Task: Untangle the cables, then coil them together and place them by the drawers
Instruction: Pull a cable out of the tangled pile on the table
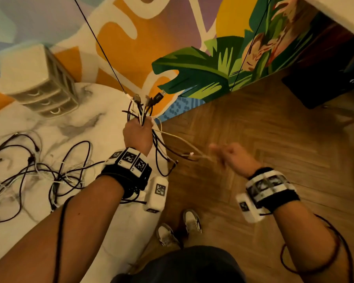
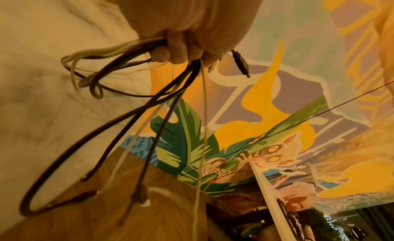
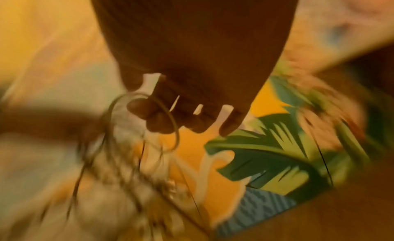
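My left hand is raised over the marble table's right edge and grips a bundle of dark and white cables. Their plug ends stick up above the fist. In the left wrist view the fingers curl round the bundle, whose loops hang below. One white cable runs from this bundle to my right hand, which is blurred and holds it over the floor with curled fingers. A tangle of more cables lies on the table at the left. The small drawer unit stands at the table's far left.
The marble table ends just right of my left hand; beyond it is wooden floor with my shoes below. A painted mural wall stands behind. Dark furniture sits at the far right. Two thin black lines cross the view.
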`<control>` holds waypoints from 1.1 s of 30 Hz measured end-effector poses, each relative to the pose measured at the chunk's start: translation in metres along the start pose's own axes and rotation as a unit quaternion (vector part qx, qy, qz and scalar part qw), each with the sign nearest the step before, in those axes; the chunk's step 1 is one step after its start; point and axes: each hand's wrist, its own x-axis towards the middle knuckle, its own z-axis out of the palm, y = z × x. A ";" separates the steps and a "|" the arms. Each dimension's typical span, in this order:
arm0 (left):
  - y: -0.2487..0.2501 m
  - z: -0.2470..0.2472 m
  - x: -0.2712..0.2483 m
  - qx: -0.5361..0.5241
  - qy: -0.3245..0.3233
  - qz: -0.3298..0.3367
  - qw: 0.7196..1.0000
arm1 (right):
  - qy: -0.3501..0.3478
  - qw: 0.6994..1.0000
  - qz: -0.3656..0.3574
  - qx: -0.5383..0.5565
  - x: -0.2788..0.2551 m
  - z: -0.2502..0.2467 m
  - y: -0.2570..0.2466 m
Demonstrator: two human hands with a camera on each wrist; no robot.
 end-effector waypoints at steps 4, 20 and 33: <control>0.005 -0.005 0.005 -0.007 0.022 0.030 0.999 | -0.133 0.871 0.075 -0.467 -0.010 0.028 0.048; 0.018 0.029 -0.047 -0.066 -0.131 0.111 0.983 | 0.104 0.974 -0.184 -0.077 0.004 0.056 -0.054; 0.040 -0.054 -0.015 -0.105 -0.051 0.168 0.979 | 0.205 0.967 0.120 -0.088 0.036 0.033 0.070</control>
